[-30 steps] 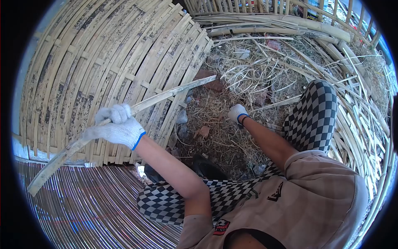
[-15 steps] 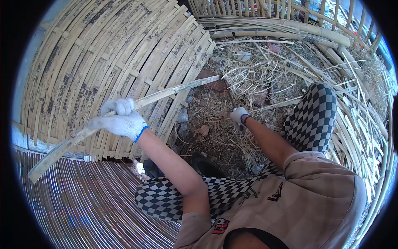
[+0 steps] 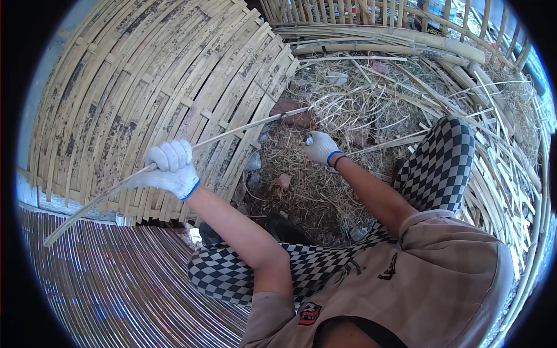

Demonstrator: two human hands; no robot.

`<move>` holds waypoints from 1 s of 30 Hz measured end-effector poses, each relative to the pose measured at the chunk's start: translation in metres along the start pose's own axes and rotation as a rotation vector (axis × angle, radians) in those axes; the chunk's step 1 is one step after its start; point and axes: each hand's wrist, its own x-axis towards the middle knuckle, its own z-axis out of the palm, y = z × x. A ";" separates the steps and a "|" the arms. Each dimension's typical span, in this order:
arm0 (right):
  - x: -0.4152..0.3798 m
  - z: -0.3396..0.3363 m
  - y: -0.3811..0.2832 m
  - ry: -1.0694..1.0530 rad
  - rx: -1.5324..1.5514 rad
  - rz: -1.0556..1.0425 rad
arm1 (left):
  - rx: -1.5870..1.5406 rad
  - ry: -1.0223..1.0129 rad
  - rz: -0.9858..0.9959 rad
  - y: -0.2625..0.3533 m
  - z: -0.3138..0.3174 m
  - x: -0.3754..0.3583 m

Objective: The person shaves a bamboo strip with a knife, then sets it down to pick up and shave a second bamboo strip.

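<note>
My left hand, in a white knitted glove with a blue cuff, is closed around a long, narrow bamboo strip. The strip slants from the lower left up to a reddish brick, where its far end lies over the brick. My right hand, gloved the same way, is closed on a knife just below that end. Bright metal shows at its fist, and a thin dark blade points up and left, crossing the strip. The knife's handle is hidden in the glove.
A woven bamboo panel leans on the left, above a ribbed mat. Bamboo shavings litter the ground ahead. Split bamboo strips are heaped on the right. A bamboo fence and poles stand at the back.
My right hand has moved up and left, and the knife blade now tilts left across the strip. My left hand has turned the strip, so its narrow edge shows.
</note>
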 end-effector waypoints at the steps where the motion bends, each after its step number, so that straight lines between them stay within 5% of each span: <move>1: -0.003 -0.005 -0.007 0.030 -0.022 -0.074 | -0.009 -0.025 -0.004 0.001 -0.002 0.000; 5: 0.005 0.013 0.030 0.057 -0.094 0.005 | 0.002 0.014 0.022 0.003 -0.011 -0.004; 6: 0.020 0.026 0.062 -0.176 -0.549 -0.200 | -0.005 0.022 0.026 0.003 -0.012 -0.005; 9: 0.017 0.027 0.098 -0.251 -0.498 0.076 | 0.014 0.054 0.038 0.007 -0.017 -0.008; 11: 0.028 0.038 0.096 -0.366 -0.939 -0.438 | 0.014 0.076 0.035 0.005 -0.019 -0.004; 13: 0.038 0.053 0.082 -0.237 -0.909 -0.435 | 0.000 0.115 0.035 0.004 -0.015 -0.004; 14: 0.016 0.022 0.041 -0.083 -0.142 0.065 | 0.000 0.100 0.033 0.004 -0.012 -0.001; 18: 0.016 0.015 0.010 0.011 0.020 0.006 | -0.003 0.033 0.020 0.003 -0.011 -0.002; 25: 0.034 0.033 0.097 -0.383 -1.006 -0.420 | -0.002 0.057 0.034 0.006 -0.019 -0.008; 26: 0.035 0.031 0.087 -0.423 -0.955 -0.466 | -0.001 0.057 0.027 0.003 -0.015 -0.005; 29: 0.014 0.011 0.041 -0.204 -0.249 0.031 | 0.000 0.050 0.016 0.000 -0.004 0.000; 30: 0.012 0.012 0.042 -0.159 -0.190 -0.055 | -0.003 0.028 0.012 -0.001 -0.003 0.004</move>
